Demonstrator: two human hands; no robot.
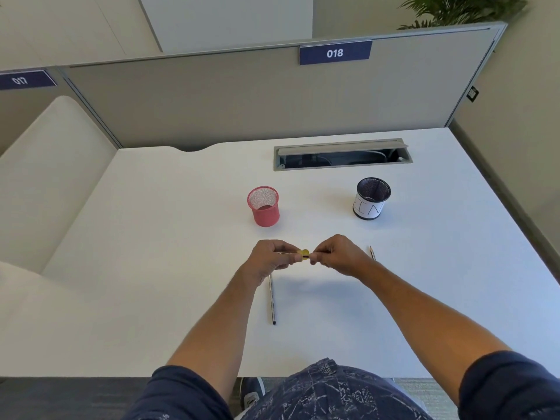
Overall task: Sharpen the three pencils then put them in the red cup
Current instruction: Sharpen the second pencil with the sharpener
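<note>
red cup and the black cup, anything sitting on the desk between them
Nothing: in the head view the white desk between the red cup and the black cup is bare.

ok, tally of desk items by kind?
Pencils: 3 (one on the desk, one by the right wrist, one in the left hand)
Cups: 2 (red, black)
Sharpener: 1
Total: 6

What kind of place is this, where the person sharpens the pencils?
Most likely an open-plan office with numbered desks. A grey partition panel stands behind the white desk, it carries a blue sign "018", and a cable tray opening is set into the desktop.
</note>
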